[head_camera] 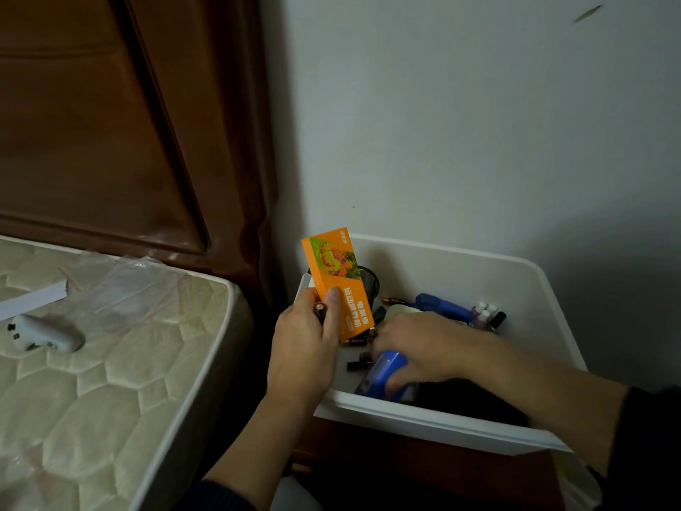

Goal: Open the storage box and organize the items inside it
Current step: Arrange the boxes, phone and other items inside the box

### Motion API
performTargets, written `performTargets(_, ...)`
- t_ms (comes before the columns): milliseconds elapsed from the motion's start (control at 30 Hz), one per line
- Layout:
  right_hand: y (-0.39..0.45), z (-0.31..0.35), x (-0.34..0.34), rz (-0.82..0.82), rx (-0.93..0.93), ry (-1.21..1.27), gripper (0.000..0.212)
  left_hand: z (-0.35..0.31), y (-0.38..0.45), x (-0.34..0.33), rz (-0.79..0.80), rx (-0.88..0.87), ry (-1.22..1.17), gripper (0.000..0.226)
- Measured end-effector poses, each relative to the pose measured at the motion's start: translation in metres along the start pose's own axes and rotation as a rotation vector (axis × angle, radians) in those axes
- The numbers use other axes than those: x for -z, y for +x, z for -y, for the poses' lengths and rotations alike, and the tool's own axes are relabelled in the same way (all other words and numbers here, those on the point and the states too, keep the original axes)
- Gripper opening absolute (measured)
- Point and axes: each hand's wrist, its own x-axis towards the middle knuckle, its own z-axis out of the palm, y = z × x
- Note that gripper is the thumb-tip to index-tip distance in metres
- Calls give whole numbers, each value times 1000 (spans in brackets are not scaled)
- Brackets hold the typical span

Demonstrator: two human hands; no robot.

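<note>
At the left of the frame a mattress [110, 363] carries a white device [44, 335]. Right of it, the left hand [307, 348] has its grip clenched on an orange carton [337, 282] and a battery [320, 310], held upright over the left edge of the open white storage box [460, 424] at lower right. Inside the box, the right hand [427, 348] lies over a blue object [383, 374]; I cannot tell what its grip holds. Small bottles [486, 313] stand beyond it.

Dim room, soft focus, bowed edges (wide lens), dark corners
</note>
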Motion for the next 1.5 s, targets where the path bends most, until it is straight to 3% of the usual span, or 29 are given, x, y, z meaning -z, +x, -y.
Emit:
performTargets(100,-37,-21,-1,-109,-143,178,47,2,0,0,10,-9,45,43)
performTargets(167,-60,-39,-4,-86,-221,244,45,3,0,-1,28,-12,86,45)
performTargets(400,-92,-70,-22,299,-420,375,40,3,0,-1,41,-14,92,45)
performTargets(500,-83,-70,-16,409,-522,303,50,2,-1,0,51,-9,88,48)
performTargets(567,-73,-62,-5,430,-565,144,44,1,-1,0,60,-8,89,48)
performTargets(667,-48,-32,12,167,-523,-91,40,0,-1,0,64,-10,91,48)
performTargets(733,-24,-2,18,-30,-367,-81,33,1,-1,0,63,-10,87,47)
performTargets(767,-11,14,17,-55,-286,-62,31,0,-1,0,60,-11,88,47)
performTargets(867,26,44,-2,93,-174,-100,28,0,-1,1,43,-15,90,45)
performTargets(1033,57,49,-21,272,-309,2,34,-1,-2,2,22,-20,56,35)
performTargets(1133,50,41,-22,327,-299,98,33,-3,-2,3,-6,-25,-3,41)
performTargets(1367,24,14,-9,-3,-297,312,29,-1,-5,6,-89,27,-215,47)
performTargets(1433,18,-1,3,-178,-342,422,24,-1,-5,6,-99,36,-227,46)
performTargets(1500,16,-17,17,-457,-437,592,17,-1,-4,6,-112,52,-238,46)
